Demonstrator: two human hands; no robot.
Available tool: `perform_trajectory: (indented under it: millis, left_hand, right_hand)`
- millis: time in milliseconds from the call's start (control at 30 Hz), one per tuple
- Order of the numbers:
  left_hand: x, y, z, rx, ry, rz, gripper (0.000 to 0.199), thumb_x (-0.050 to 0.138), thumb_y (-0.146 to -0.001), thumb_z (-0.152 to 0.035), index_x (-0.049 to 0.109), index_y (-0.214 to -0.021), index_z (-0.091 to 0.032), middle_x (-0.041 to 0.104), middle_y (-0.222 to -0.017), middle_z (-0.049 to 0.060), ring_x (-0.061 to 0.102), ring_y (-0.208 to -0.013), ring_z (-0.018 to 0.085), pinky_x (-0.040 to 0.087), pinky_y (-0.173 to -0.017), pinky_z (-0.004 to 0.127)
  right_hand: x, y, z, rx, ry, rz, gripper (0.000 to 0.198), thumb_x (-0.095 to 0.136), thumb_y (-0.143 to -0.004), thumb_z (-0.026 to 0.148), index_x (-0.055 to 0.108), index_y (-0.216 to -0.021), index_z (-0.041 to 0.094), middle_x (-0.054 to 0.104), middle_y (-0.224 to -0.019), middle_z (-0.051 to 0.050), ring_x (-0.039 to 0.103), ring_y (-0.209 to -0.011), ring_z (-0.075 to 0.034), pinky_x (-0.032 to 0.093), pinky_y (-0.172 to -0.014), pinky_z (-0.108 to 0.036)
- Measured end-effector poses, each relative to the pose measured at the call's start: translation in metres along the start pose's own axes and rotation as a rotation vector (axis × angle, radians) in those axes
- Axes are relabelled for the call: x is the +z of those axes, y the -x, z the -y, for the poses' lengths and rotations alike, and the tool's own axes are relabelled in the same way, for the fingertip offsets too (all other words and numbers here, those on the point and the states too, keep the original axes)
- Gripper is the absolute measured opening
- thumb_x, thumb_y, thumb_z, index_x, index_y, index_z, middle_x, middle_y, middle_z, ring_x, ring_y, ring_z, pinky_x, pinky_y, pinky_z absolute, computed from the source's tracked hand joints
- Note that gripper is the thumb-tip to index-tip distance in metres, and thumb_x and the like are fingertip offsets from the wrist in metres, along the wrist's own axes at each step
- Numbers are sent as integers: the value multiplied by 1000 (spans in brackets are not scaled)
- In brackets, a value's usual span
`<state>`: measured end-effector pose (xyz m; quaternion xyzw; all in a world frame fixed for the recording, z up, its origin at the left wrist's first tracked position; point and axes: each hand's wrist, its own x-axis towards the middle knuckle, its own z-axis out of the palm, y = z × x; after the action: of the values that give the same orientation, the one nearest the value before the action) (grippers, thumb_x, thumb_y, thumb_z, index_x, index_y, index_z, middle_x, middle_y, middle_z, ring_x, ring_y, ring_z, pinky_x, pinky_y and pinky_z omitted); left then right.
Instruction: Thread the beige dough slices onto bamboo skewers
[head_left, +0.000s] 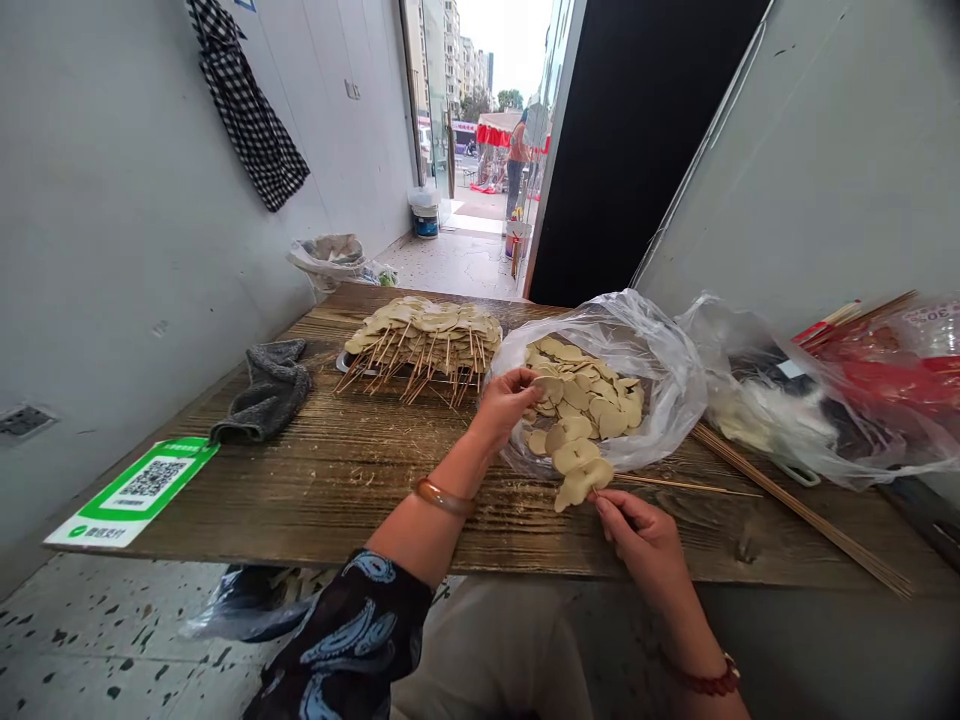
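My right hand (pixel 643 532) pinches the lower end of a thin wooden skewer near the table's front edge. Several flat, pale beige slices (pixel 577 460) are threaded on that skewer, overlapping and bent. At the near left side of an opened clear plastic bag (pixel 671 375), my left hand (pixel 506 405) has thumb and fingers pressed together on the edge of a beige slice (pixel 550 388). Inside the bag lies a loose pile of such slices (pixel 600 395). Farther left, a metal tray (pixel 345 362) carries a stack of skewered slices (pixel 427 335), their sticks pointing toward me.
On the wooden table (pixel 360 480) lie a dark grey cloth (pixel 270 390), a green QR-code card (pixel 142 490) and a bundle of bare skewers (pixel 810 515). Plastic bags with red packaging (pixel 892 390) crowd the right end. Beyond the table, a person (pixel 517 160) stands outside the doorway.
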<state>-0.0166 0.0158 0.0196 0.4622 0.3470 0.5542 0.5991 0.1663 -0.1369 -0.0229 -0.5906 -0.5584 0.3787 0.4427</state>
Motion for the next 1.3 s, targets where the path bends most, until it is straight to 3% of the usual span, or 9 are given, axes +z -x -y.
perform_trajectory:
  millis: [167, 767, 967, 1300]
  left_hand:
    - [-1, 1, -1, -43, 77, -33, 30, 78, -53, -30, 59, -71, -14, 57, -61, -2, 49, -51, 6, 38, -48, 18]
    - [0, 0, 2, 134, -207, -14, 16, 70, -63, -25, 63, -70, -14, 58, -62, -1, 48, -57, 8, 37, -54, 19]
    - [4, 3, 2, 60, -126, 52, 19, 72, -60, -25, 62, -71, -13, 57, -61, -1, 46, -55, 7, 36, -51, 17]
    - [-1, 2, 3, -131, 146, -9, 30, 76, -55, -27, 56, -73, -14, 59, -59, -1, 52, -47, 8, 41, -46, 19]
  right_hand:
    - [0, 2, 1, -5, 27, -6, 35, 55, -83, 44, 72, -91, 14, 51, -55, 1, 46, -49, -11, 34, -42, -21]
    - [5, -1, 2, 2, 38, -42, 37, 55, -82, 45, 72, -90, 13, 48, -54, 1, 41, -47, -10, 30, -40, -20]
    - [4, -1, 1, -35, 42, -52, 35, 55, -83, 43, 72, -90, 13, 49, -53, 1, 43, -48, -10, 32, -42, -20]
    - [2, 3, 4, -48, 72, -31, 34, 55, -83, 43, 73, -91, 14, 55, -57, -1, 48, -52, -13, 37, -45, -22]
